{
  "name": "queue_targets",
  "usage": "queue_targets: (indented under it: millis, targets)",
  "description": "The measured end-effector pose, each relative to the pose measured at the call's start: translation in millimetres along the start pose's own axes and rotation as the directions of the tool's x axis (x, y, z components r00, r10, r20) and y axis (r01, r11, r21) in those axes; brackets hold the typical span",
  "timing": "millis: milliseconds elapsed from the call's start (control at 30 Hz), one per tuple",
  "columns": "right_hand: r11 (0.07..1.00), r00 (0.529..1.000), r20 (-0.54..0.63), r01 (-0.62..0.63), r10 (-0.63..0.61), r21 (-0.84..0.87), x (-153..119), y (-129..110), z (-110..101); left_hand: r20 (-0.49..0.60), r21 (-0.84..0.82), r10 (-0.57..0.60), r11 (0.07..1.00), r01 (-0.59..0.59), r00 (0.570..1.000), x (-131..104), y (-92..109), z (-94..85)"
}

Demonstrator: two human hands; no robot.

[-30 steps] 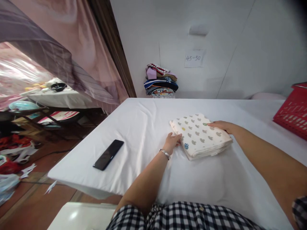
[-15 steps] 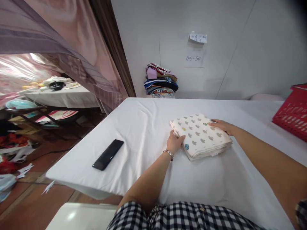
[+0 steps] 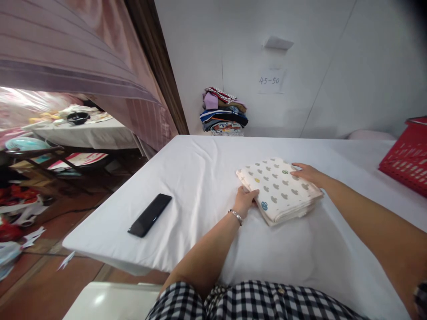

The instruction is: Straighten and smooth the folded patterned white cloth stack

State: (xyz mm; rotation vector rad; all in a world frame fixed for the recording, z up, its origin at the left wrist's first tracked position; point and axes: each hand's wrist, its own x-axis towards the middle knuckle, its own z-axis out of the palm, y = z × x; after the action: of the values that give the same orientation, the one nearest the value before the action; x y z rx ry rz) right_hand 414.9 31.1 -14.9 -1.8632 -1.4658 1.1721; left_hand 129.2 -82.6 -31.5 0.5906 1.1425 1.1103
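Observation:
A folded white cloth [image 3: 282, 189] with grey, blue, green and yellow prints lies on the white-covered table [image 3: 200, 178]. My left hand [image 3: 245, 200], with a silver bracelet at its wrist, grips the cloth's left edge, thumb on top and fingers partly hidden beside and under it. My right hand [image 3: 308, 173] rests at the far right edge of the cloth, its thumb and fingers apart and some fingertips on the top layer.
Left on the table lies a black phone [image 3: 150, 215]. A red basket [image 3: 407, 155] stands at the right edge. Folded clothes [image 3: 223, 111] are stacked by the back wall. A white stool [image 3: 113, 302] is at the lower left, below a pink curtain [image 3: 100, 53].
The cloth's near-left corner has shifted slightly right and toward me, its left edge raised a little by my left hand. The curtain and the upper wall paper have swayed.

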Motion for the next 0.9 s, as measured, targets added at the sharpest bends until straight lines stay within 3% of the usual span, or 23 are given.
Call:
queue_targets:
  millis: [233, 367, 467, 533, 600, 733, 800, 900]
  targets:
    - [0.986, 0.997, -0.063, 0.023, -0.034, -0.168, -2, -3, 3, 0.159, -0.001, -0.025, 1.000, 0.026, 0.987, -2, 3, -4.2]
    - [0.996, 0.999, 0.008, -0.051, 0.052, -0.073, -7, -1, 2, 0.162, 0.003, -0.066, 0.998, 0.067, 0.985, 1, 3, -5.3]
    - [0.977, 0.998, -0.059, -0.031, 0.019, -0.212, -8, -5, -1, 0.132, 0.013, -0.059, 0.998, 0.058, 0.990, 4, 1, -4.6]
    - [0.909, 0.985, -0.133, 0.048, -0.112, -0.413, -10, -12, 1, 0.123, 0.017, -0.051, 0.999, 0.049, 0.991, 6, -1, -4.2]
    - [0.814, 0.944, -0.128, 0.186, -0.303, -0.551, -17, -20, 13, 0.119, 0.024, -0.045, 0.999, 0.042, 0.992, 7, -2, -3.7]
    - [0.607, 0.788, 0.067, 0.522, -0.612, -0.600, -44, -26, 59, 0.107, 0.058, -0.046, 0.997, 0.040, 0.993, 7, -2, -1.2]
    - [0.494, 0.751, 0.231, 0.600, -0.618, -0.630, -56, -21, 80, 0.098, 0.089, -0.032, 0.996, 0.023, 0.995, 6, -1, 0.5]
    - [0.438, 0.764, 0.298, 0.592, -0.573, -0.677, -61, -11, 96, 0.066, 0.224, -0.018, 0.975, 0.003, 0.998, 6, 3, -1.1]
